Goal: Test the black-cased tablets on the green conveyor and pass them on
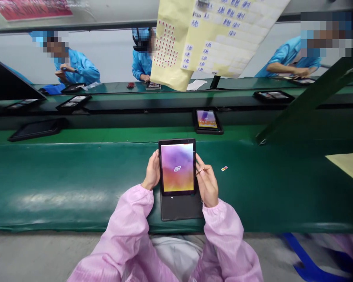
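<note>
A tablet stands tilted up in front of me, its screen lit with a purple-to-orange pattern and a small white logo. My left hand grips its left edge. My right hand is beside its right edge, pinching a thin metal tool, perhaps tweezers, whose tip points at the tablet. The tablet's lower edge rests on a dark grey mat on the green conveyor belt. A tiny red-and-yellow chip lies on the belt to the right.
Several more tablets lie on black trays along the belt, the nearest just ahead. A dark green strut crosses at right. A yellow chart hangs above. Several co-workers in blue work across the line.
</note>
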`<state>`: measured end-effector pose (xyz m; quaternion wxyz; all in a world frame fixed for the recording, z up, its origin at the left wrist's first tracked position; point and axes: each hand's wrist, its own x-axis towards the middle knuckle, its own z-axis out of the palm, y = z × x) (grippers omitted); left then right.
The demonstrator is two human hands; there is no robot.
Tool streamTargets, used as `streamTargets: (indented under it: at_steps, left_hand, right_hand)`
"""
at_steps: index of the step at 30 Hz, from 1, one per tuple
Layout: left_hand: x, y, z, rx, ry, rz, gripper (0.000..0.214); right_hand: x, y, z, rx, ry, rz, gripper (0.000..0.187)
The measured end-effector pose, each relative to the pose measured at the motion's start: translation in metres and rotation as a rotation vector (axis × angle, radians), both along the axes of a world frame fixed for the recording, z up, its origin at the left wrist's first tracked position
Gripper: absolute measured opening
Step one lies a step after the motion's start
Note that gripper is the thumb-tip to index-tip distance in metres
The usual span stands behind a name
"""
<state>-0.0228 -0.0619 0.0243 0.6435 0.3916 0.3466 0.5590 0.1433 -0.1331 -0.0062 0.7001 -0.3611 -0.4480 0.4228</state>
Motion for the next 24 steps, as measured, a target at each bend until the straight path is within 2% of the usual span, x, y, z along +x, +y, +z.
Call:
streamTargets:
  at_steps: [2,5,8,10,11,13,16,18,20,22,24]
  left_hand:
    - [-0.007,0.008,0.009,0.139,0.058,-0.013,0.055]
    - [-0.017,0.013,0.047,0.368,0.345,-0.146,0.041]
    - [-0.019,0.003,0.09,0.527,0.695,-0.291,0.03]
    - [-0.016,-0.01,0.108,0.645,0.816,-0.293,0.022]
    - [-0.014,-0.018,0.111,0.705,0.845,-0.266,0.018]
    - [-0.01,-0.033,0.109,0.823,0.871,-0.164,0.013]
    - [-0.006,-0.052,0.091,0.96,0.82,0.088,0.005]
    - [-0.003,-0.06,0.078,0.956,0.689,0.25,0.007]
    - [0.001,-0.065,0.069,0.91,0.516,0.359,0.006]
    - [0.004,-0.067,0.064,0.898,0.394,0.421,0.006]
    - [0.006,-0.067,0.063,0.921,0.362,0.462,0.006]
  right_hand:
    - [0.0,-0.003,-0.001,0.022,0.021,0.006,0.012]
    - [0.006,-0.01,0.017,0.072,0.02,-0.013,0.008]
    - [0.016,-0.016,0.052,0.177,-0.078,-0.184,0.002]
    - [0.022,-0.019,0.079,0.262,-0.214,-0.31,0.005]
    - [0.024,-0.02,0.092,0.297,-0.302,-0.339,0.008]
    - [0.026,-0.02,0.114,0.358,-0.482,-0.314,0.013]
    - [0.019,-0.018,0.134,0.439,-0.703,-0.181,0.017]
    - [0.011,-0.017,0.139,0.48,-0.815,-0.107,0.016]
    - [0.002,-0.015,0.141,0.513,-0.907,-0.068,0.014]
    - [-0.006,-0.015,0.142,0.561,-0.977,-0.062,0.011]
    - [-0.009,-0.015,0.143,0.606,-1.049,-0.063,0.01]
